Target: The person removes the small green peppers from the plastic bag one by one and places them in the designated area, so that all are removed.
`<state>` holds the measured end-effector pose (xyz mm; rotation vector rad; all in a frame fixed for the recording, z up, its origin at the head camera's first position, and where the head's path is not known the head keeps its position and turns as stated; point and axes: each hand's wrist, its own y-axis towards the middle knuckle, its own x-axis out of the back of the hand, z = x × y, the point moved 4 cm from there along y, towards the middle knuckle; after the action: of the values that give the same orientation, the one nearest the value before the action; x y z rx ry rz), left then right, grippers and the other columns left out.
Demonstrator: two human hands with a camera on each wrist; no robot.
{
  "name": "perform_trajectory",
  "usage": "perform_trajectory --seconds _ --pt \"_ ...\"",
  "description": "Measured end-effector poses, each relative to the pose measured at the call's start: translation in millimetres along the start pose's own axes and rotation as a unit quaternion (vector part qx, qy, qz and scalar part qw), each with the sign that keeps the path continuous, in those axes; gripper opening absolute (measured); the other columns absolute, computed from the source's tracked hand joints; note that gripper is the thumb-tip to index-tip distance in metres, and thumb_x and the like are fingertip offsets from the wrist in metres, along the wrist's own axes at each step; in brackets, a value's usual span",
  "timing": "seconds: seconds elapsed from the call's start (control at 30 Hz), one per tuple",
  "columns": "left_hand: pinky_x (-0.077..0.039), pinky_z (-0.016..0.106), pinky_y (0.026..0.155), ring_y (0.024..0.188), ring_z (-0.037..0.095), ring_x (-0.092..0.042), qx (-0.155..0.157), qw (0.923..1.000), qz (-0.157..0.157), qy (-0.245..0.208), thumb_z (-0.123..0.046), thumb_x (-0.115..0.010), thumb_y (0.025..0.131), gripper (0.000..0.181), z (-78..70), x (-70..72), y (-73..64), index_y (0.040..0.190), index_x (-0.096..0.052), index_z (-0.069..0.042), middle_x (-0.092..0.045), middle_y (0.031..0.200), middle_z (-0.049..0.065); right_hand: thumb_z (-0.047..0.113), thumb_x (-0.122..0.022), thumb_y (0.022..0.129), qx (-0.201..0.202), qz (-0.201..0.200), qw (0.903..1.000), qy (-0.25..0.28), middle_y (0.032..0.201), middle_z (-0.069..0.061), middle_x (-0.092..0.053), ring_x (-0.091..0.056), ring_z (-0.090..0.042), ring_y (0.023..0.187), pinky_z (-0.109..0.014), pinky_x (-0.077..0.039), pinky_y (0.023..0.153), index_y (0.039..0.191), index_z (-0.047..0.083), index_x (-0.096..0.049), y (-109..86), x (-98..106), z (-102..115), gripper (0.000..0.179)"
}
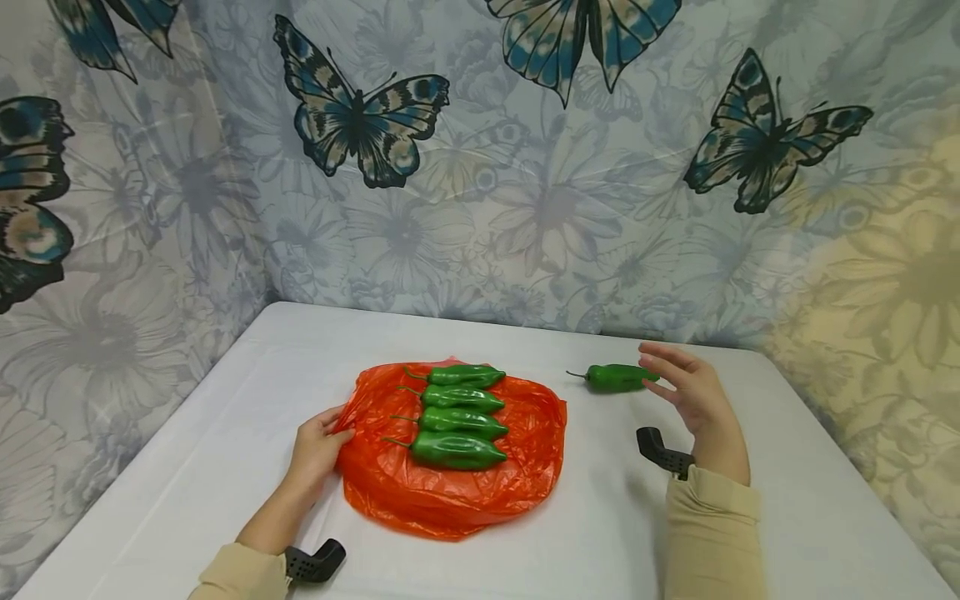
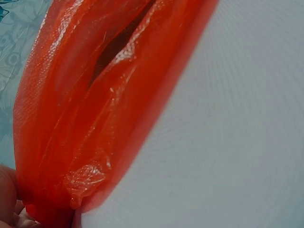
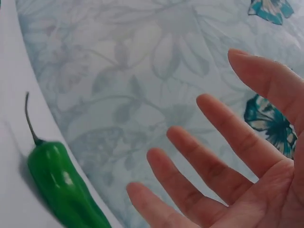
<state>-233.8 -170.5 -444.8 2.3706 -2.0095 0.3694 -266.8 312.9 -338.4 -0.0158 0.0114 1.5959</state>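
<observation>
Several green peppers lie stacked in a column on a red plastic bag, stems to the left. My left hand pinches the bag's left edge between thumb and fingers; the left wrist view shows the gripped, gathered red plastic close up. A single green pepper rests on the table to the right of the bag. Over its right end is my right hand, fingers spread and holding nothing. In the right wrist view the hand appears apart from that pepper.
A white-covered table carries everything. Behind it stands a wall covering with flower and butterfly prints, which also runs along the left and right sides. Each wrist wears a black camera mount.
</observation>
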Motion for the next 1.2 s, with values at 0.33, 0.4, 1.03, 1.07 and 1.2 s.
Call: perform_trajectory --seconds 0.33,0.4,1.03,1.07,1.2 --pt "-0.047 0.009 0.071 0.103 0.014 -0.057 0.004 1.0 0.006 0.004 0.002 -0.049 0.089 0.045 -0.5 -0.1 -0.6 0.134 -0.043 0.008 -0.048 0.132 0.03 0.025 -0.063 0.088 -0.017 -0.017 0.9997 0.007 0.101 0.019 -0.065 -0.061 0.001 0.095 -0.023 -0.052 0.083 0.111 0.018 -0.067 -2.7 -46.0 -13.7 0.024" --pt "-0.046 0.009 0.071 0.105 0.014 -0.056 0.005 1.0 0.007 0.003 0.002 -0.048 0.089 0.046 -0.8 0.6 -0.6 0.134 -0.042 0.008 -0.047 0.133 0.03 0.024 -0.063 0.088 -0.018 -0.016 0.9997 0.009 0.102 0.018 -0.065 -0.061 0.001 0.094 -0.024 -0.053 0.083 0.11 0.018 -0.067 -2.9 -55.9 -15.7 0.023" --pt "-0.048 0.01 0.074 0.11 0.018 -0.055 0.018 0.9997 0.014 0.003 0.001 -0.048 0.09 0.047 0.7 0.1 -1.1 0.136 -0.04 0.007 -0.046 0.134 0.029 0.016 -0.065 0.086 -0.031 0.039 0.9987 -0.007 0.123 0.002 -0.059 -0.057 -0.015 0.111 -0.032 -0.045 0.099 0.127 0.002 -0.056 -3.3 -130.5 -43.5 0.044" --pt "-0.049 0.01 0.074 0.11 0.019 -0.054 0.018 0.9997 0.015 0.003 0.001 -0.048 0.09 0.047 0.4 0.5 -1.1 0.136 -0.04 0.007 -0.046 0.134 0.029 0.014 -0.065 0.086 -0.016 0.066 0.9977 -0.004 0.124 0.002 -0.059 -0.056 -0.017 0.114 -0.031 -0.044 0.099 0.128 0.001 -0.054 -3.4 -135.1 -45.0 0.045" --pt "-0.05 0.012 0.077 0.112 0.02 -0.053 0.018 0.9997 0.018 0.006 0.0 -0.048 0.091 0.047 0.1 1.3 -0.3 0.137 -0.039 0.007 -0.046 0.135 0.028 0.011 -0.064 0.086 0.04 0.167 0.9851 0.006 0.129 0.0 -0.059 -0.045 -0.03 0.128 -0.033 -0.042 0.101 0.132 -0.004 -0.047 -6.2 -152.0 -50.7 0.052"
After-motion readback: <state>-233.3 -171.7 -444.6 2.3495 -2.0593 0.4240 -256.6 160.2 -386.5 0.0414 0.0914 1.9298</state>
